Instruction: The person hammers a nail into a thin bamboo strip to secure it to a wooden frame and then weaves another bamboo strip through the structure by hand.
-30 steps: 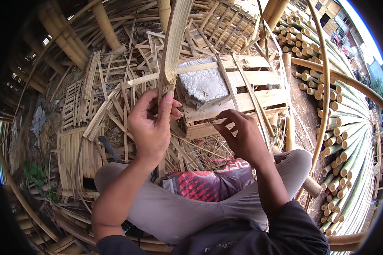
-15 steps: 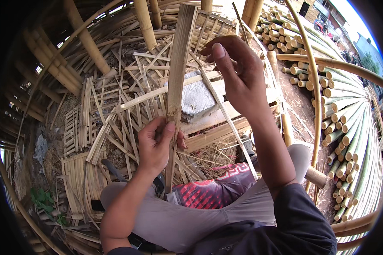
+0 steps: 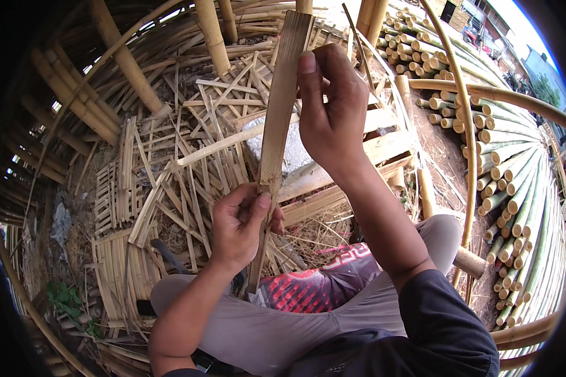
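A long flat bamboo slat (image 3: 279,107) stands almost upright before me, its top leaning slightly right. My left hand (image 3: 238,229) is closed round its lower part, thumb in front, just below a rough, frayed patch. Up near the top, my right hand (image 3: 334,116) has its thumb and curled fingers at the slat's right edge, pinching it; part of the fingertips is hidden. The slat's lower end reaches down to a red and dark printed cloth (image 3: 314,288) between my legs. Behind the slat lies a grey-white block (image 3: 297,154).
Cut bamboo strips (image 3: 198,160) lie tangled ahead and left, beside a slatted panel (image 3: 116,267). Wooden boards (image 3: 383,149) sit by the block. Bamboo posts (image 3: 212,38) rise at the back. Stacked bamboo poles (image 3: 516,182) fill the right, behind a curved bamboo rail (image 3: 466,125).
My right hand has moved left and closed on the slat's upper edge. The slat has tilted right, with my left hand shifting slightly right and down. A thin strip below my right hand is gone.
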{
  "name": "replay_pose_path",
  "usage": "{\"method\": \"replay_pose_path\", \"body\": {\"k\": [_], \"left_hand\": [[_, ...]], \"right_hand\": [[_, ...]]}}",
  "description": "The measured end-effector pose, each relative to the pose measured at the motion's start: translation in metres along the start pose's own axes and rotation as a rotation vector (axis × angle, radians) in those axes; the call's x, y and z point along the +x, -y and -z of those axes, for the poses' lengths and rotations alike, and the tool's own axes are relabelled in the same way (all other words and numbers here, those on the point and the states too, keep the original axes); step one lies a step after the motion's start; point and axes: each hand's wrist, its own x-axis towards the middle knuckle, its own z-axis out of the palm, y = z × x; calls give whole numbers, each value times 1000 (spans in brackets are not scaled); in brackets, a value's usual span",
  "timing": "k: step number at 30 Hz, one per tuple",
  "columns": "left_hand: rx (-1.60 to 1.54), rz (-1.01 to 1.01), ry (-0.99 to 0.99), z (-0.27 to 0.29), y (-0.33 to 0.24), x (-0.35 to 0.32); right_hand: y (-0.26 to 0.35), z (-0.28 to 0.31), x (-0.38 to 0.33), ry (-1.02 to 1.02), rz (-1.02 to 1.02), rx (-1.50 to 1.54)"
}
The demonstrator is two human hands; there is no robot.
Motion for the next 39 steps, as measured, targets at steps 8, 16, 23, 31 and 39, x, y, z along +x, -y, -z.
{"method": "replay_pose_path", "body": {"k": [8,16,23,31,39], "left_hand": [[-55,-20,13,-2,1,0],[-25,-29,-44,-4,2,0],[14,-32,-66,-7,2,-3],[179,-98,-122,-1,8,-3],[73,-22,-139,-4,8,-1]], "right_hand": [[-8,-2,-6,-96,90,-111],[-2,-2,-11,-96,-59,-50],[-5,-3,-24,-207,-176,24],[-15,-9,-21,-36,-384,260],[-16,1,-21,-23,-500,488]]}}
